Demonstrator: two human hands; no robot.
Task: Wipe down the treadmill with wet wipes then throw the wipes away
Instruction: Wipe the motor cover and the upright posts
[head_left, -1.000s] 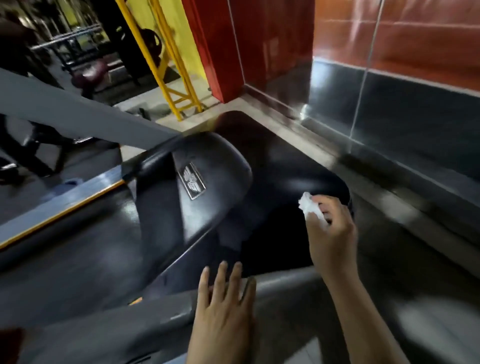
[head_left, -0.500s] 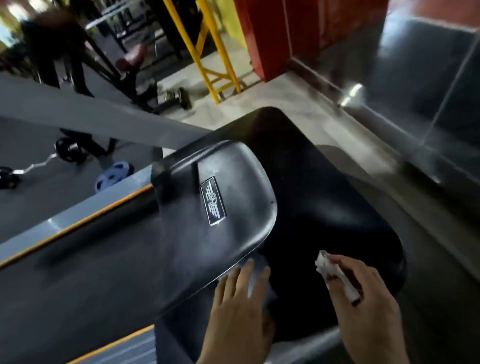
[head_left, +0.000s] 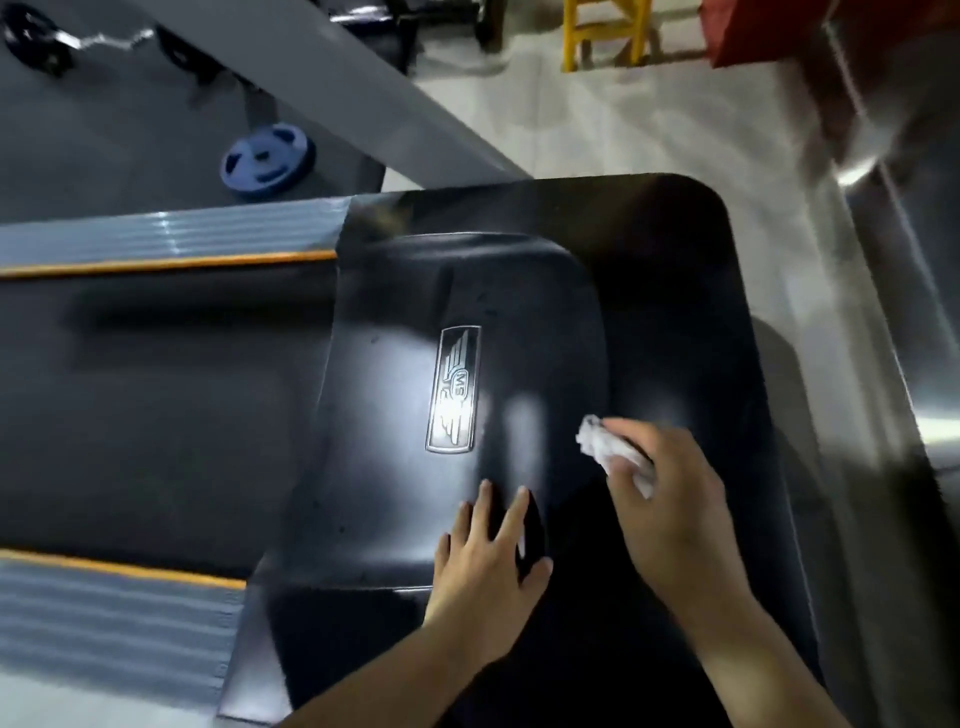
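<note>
To the far left a blue weight plate (head_left: 268, 162) lies on the floor. Your left hand (head_left: 485, 564) rests flat, fingers straight, on the treadmill's black motor cover (head_left: 395, 415). Just right, your right hand (head_left: 670, 499) pinches the crumpled white wipe (head_left: 605, 441) against the cover.

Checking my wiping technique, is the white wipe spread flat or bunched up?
Bunched up: the white wet wipe is a crumpled wad pinched in the right hand.

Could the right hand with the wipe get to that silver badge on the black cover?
Probably yes: the right hand holding the wipe is beside the badge, with only bare black cover between them.
</note>
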